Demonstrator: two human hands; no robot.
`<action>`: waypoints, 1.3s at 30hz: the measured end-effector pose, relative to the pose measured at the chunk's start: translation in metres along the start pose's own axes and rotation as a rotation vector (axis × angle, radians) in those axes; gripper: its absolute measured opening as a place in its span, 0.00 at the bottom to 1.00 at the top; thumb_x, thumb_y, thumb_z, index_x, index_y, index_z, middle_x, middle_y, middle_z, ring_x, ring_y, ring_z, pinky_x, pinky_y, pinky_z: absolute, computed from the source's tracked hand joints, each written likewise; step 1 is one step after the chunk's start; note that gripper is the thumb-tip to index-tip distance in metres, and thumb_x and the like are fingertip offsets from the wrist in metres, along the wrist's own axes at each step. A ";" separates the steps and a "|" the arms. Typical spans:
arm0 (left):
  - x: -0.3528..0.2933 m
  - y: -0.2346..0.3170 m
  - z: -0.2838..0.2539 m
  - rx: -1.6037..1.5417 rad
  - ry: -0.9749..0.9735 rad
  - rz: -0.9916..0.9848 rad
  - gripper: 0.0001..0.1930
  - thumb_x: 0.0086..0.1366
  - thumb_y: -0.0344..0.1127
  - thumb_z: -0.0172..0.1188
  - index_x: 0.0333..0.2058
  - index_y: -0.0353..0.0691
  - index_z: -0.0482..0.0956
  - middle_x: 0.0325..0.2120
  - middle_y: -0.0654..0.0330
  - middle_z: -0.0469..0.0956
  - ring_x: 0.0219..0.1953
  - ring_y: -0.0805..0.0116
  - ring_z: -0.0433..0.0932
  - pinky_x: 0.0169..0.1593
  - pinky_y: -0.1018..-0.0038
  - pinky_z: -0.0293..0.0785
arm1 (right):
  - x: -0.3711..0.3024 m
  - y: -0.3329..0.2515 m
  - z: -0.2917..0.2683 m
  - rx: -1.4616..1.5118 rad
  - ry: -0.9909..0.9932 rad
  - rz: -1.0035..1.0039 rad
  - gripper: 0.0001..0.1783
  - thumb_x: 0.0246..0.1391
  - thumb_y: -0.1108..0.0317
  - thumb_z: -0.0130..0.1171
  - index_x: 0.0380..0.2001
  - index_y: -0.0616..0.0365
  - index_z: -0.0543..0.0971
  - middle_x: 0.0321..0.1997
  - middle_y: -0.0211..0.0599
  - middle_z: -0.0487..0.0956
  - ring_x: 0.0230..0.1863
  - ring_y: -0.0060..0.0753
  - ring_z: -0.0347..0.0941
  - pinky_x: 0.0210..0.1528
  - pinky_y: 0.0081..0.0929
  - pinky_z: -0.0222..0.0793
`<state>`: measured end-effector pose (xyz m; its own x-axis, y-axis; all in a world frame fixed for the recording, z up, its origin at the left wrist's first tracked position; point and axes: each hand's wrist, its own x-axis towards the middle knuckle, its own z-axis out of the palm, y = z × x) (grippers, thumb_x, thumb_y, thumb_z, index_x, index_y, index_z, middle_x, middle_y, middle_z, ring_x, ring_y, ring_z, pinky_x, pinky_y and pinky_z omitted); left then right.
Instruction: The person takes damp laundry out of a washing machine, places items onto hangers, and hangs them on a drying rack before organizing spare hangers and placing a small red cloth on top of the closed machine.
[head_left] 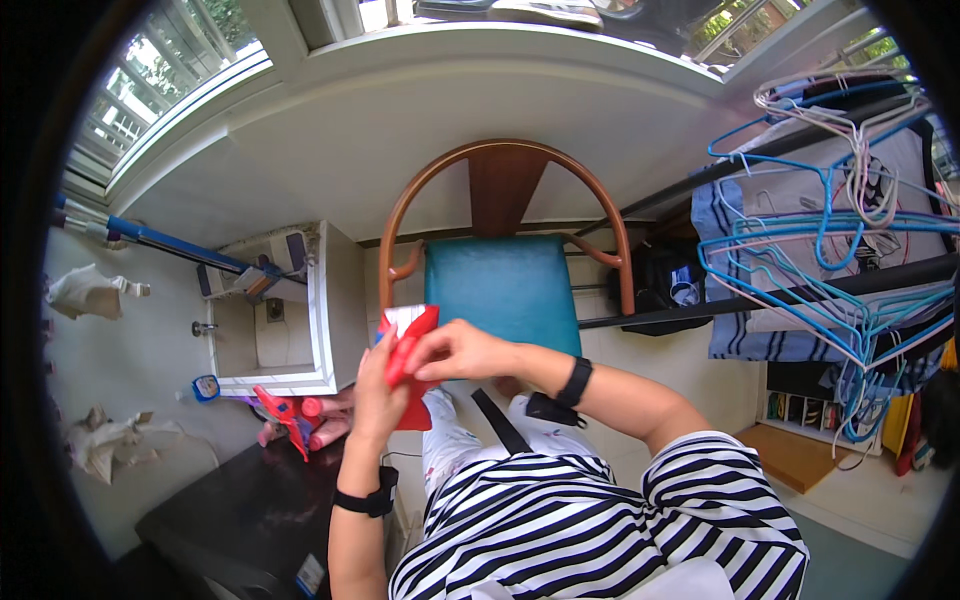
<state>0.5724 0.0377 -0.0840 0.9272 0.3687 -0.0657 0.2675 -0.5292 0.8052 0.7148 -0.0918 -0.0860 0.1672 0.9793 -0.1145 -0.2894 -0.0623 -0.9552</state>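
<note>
A red, soft-looking packet or cloth (414, 412) with a white patch at its upper end is between my hands, in front of the chair. From its left side my left hand (373, 392) grips it with upright fingers. My right hand (468, 351) reaches in from the right, its fingertips pinched together at the red material. Some of the red thing is covered by my fingers, and its exact kind cannot be made out. Just beyond my hands stands a wooden chair (505, 185) with a teal seat (496, 290).
A white utility sink (330, 350) stands at the left, with a blue-handled mop (170, 238) over it. Below lie red and pink packages (325, 425) beside a black cabinet (250, 510). At the right, a black drying rack (680, 308) carries blue and pink hangers (780, 270) and clothes.
</note>
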 end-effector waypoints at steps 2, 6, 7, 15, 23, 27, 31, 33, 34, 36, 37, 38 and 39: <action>-0.015 0.006 0.008 -0.148 0.219 -0.011 0.21 0.53 0.17 0.45 0.47 0.32 0.70 0.41 0.50 0.75 0.45 0.61 0.74 0.50 0.72 0.66 | 0.003 -0.006 0.000 -0.014 -0.042 -0.069 0.14 0.45 0.73 0.60 0.39 0.61 0.77 0.33 0.31 0.78 0.35 0.19 0.72 0.42 0.21 0.68; -0.087 0.009 -0.006 -0.433 0.682 -0.373 0.12 0.61 0.26 0.51 0.44 0.31 0.72 0.39 0.58 0.76 0.38 0.69 0.74 0.44 0.75 0.70 | 0.006 0.002 0.026 -0.376 -0.043 -0.284 0.32 0.42 0.66 0.64 0.53 0.58 0.65 0.53 0.43 0.64 0.49 0.34 0.64 0.50 0.29 0.66; -0.091 0.009 0.000 -0.437 0.790 -0.437 0.13 0.60 0.26 0.52 0.44 0.31 0.72 0.39 0.57 0.75 0.39 0.69 0.74 0.45 0.74 0.70 | 0.005 0.016 0.022 -0.542 0.000 -0.383 0.35 0.41 0.62 0.65 0.54 0.58 0.63 0.55 0.45 0.62 0.52 0.39 0.62 0.53 0.32 0.64; -0.200 0.037 0.026 -0.796 1.326 -0.368 0.11 0.61 0.32 0.56 0.40 0.34 0.74 0.36 0.61 0.77 0.37 0.74 0.73 0.43 0.76 0.69 | -0.030 0.055 0.081 -0.502 0.098 -0.014 0.49 0.41 0.47 0.63 0.61 0.59 0.54 0.62 0.53 0.54 0.64 0.50 0.49 0.64 0.36 0.47; -0.350 0.063 0.042 -1.140 1.477 -0.356 0.13 0.63 0.36 0.54 0.44 0.36 0.72 0.40 0.61 0.75 0.40 0.73 0.73 0.45 0.75 0.69 | -0.060 0.043 0.228 0.009 -0.473 0.504 0.35 0.58 0.50 0.45 0.63 0.55 0.51 0.63 0.43 0.58 0.62 0.38 0.56 0.59 0.28 0.56; -0.410 0.066 0.059 -0.880 1.529 -0.283 0.14 0.62 0.35 0.54 0.45 0.36 0.71 0.41 0.62 0.74 0.41 0.72 0.72 0.46 0.76 0.68 | -0.089 0.055 0.300 0.479 -0.827 0.876 0.35 0.57 0.41 0.39 0.58 0.57 0.60 0.56 0.39 0.68 0.52 0.35 0.69 0.56 0.32 0.64; -0.476 0.066 0.077 -0.173 1.639 -0.393 0.22 0.58 0.31 0.58 0.50 0.33 0.63 0.43 0.56 0.71 0.45 0.66 0.70 0.50 0.73 0.64 | -0.128 0.078 0.372 0.166 -0.888 0.846 0.32 0.57 0.42 0.42 0.51 0.59 0.67 0.49 0.36 0.73 0.46 0.27 0.72 0.51 0.27 0.68; -0.510 0.065 0.087 -0.364 1.564 -0.421 0.22 0.57 0.30 0.58 0.49 0.34 0.64 0.43 0.56 0.71 0.46 0.65 0.70 0.51 0.72 0.65 | -0.146 0.084 0.401 0.064 -0.986 0.779 0.29 0.58 0.45 0.43 0.50 0.59 0.69 0.45 0.34 0.75 0.42 0.23 0.73 0.46 0.25 0.70; -0.521 0.071 0.086 -0.505 1.522 -0.403 0.21 0.57 0.31 0.58 0.49 0.34 0.65 0.43 0.57 0.72 0.45 0.66 0.71 0.51 0.73 0.65 | -0.151 0.088 0.412 0.052 -1.014 0.731 0.29 0.59 0.45 0.42 0.50 0.60 0.68 0.43 0.33 0.75 0.39 0.21 0.73 0.43 0.22 0.71; -0.538 0.080 0.087 -0.747 1.467 -0.390 0.19 0.59 0.35 0.59 0.47 0.34 0.69 0.42 0.59 0.74 0.44 0.69 0.71 0.50 0.75 0.66 | -0.157 0.095 0.430 0.013 -1.093 0.687 0.29 0.59 0.46 0.41 0.51 0.60 0.68 0.42 0.33 0.75 0.38 0.20 0.72 0.42 0.21 0.71; -0.542 0.082 0.088 -0.753 1.467 -0.389 0.19 0.59 0.35 0.59 0.47 0.34 0.69 0.42 0.59 0.74 0.44 0.69 0.71 0.50 0.75 0.66 | -0.157 0.097 0.436 -0.020 -1.170 0.641 0.30 0.60 0.46 0.40 0.51 0.61 0.68 0.41 0.32 0.75 0.37 0.19 0.72 0.41 0.20 0.70; -0.548 0.084 0.089 -0.774 1.496 -0.394 0.19 0.59 0.36 0.59 0.46 0.35 0.70 0.42 0.60 0.74 0.44 0.70 0.71 0.49 0.75 0.66 | -0.158 0.089 0.444 -0.078 -1.225 0.637 0.32 0.59 0.44 0.39 0.51 0.64 0.67 0.40 0.33 0.75 0.36 0.19 0.71 0.40 0.20 0.70; -0.552 0.084 0.088 -0.796 1.522 -0.398 0.19 0.59 0.37 0.60 0.46 0.35 0.71 0.42 0.60 0.74 0.44 0.71 0.71 0.49 0.75 0.66 | -0.155 0.091 0.453 -0.079 -1.229 0.640 0.32 0.59 0.44 0.39 0.51 0.64 0.67 0.40 0.33 0.75 0.36 0.19 0.71 0.40 0.20 0.70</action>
<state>0.1056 -0.2776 -0.0313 -0.3260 0.9368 -0.1273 -0.2155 0.0575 0.9748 0.2358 -0.1623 -0.0313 -0.9126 0.3139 -0.2618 0.0603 -0.5302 -0.8457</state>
